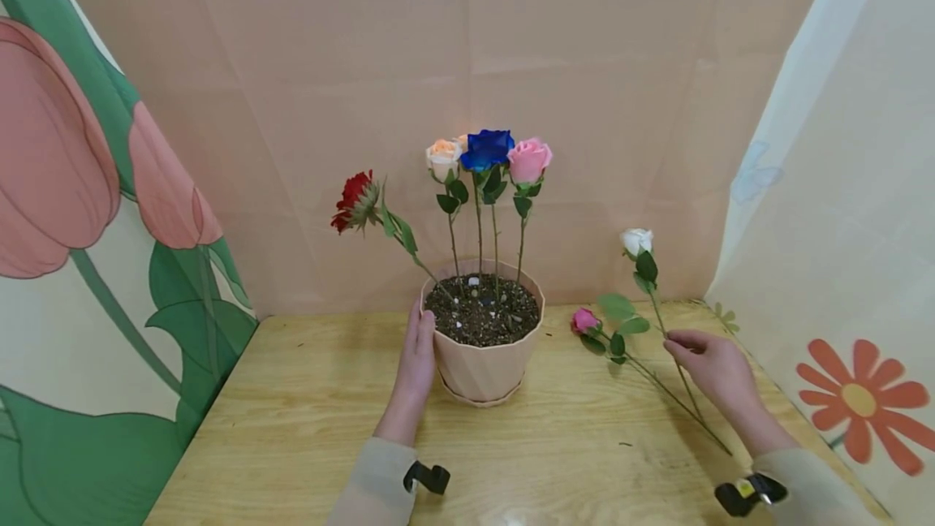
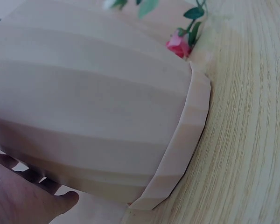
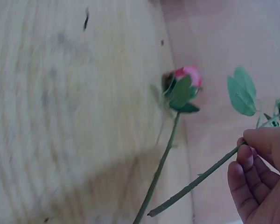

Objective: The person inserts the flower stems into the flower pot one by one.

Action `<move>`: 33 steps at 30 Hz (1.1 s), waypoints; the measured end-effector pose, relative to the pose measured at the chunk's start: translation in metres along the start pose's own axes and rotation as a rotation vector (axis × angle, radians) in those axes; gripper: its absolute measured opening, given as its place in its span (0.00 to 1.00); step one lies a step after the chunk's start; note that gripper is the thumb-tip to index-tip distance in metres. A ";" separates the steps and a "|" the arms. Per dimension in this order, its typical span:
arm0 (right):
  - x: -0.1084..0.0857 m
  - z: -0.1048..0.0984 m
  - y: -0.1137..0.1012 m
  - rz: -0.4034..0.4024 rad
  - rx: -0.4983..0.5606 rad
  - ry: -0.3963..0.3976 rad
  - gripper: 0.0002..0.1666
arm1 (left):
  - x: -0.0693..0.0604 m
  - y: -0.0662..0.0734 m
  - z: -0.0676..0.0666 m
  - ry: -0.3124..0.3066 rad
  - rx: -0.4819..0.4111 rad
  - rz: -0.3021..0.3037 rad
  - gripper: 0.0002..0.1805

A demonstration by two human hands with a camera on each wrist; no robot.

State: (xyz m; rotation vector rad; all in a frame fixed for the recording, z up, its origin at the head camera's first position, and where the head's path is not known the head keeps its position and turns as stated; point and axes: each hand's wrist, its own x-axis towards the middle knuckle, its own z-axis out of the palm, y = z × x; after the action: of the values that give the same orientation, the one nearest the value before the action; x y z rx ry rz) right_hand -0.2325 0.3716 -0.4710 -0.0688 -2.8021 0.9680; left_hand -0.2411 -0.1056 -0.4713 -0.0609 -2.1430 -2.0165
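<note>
A pale pink flowerpot (image 1: 482, 364) filled with dark soil stands on the table. Upright in the soil are a blue rose (image 1: 487, 150), a pink rose (image 1: 529, 161) and a cream rose (image 1: 442, 157), with another pale bloom partly hidden behind. A red flower (image 1: 355, 203) leans left out of the same pot. My left hand (image 1: 418, 355) rests against the pot's left side, its fingers along the wall. On the right, my right hand (image 1: 712, 368) pinches the stem of a white rose (image 1: 638, 242) between thumb and fingertips. The stem's cut end shows in the right wrist view.
A deep pink rose (image 1: 585, 321) lies on the wooden table (image 1: 321, 412), its stem pointing toward the front right. A saucer (image 1: 482, 401) sits under the pot. A plain backdrop (image 1: 307, 104) hangs behind, with flower-patterned panels at both sides.
</note>
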 end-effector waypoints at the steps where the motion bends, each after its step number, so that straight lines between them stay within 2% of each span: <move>1: 0.000 -0.001 -0.004 -0.007 0.008 0.009 0.33 | 0.000 0.000 0.000 0.001 0.001 -0.001 0.38; 7: -0.002 -0.002 -0.035 -0.059 0.038 0.070 0.29 | 0.000 0.000 0.000 -0.001 0.008 0.002 0.37; 17: -0.010 -0.002 -0.083 -0.090 0.156 0.060 0.30 | 0.001 0.000 0.000 -0.011 -0.001 -0.022 0.38; 25: -0.017 -0.004 -0.118 -0.123 0.284 0.053 0.27 | 0.001 -0.001 0.001 -0.009 0.003 -0.028 0.39; 33: -0.024 -0.005 -0.149 -0.144 0.338 0.083 0.27 | 0.001 0.000 0.000 -0.006 -0.003 -0.036 0.39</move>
State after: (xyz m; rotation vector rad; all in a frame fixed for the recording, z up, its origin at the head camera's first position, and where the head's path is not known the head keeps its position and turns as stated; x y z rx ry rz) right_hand -0.2056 0.2549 -0.3788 0.1319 -2.4899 1.3496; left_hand -0.2422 -0.1055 -0.4713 -0.0286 -2.1604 -2.0416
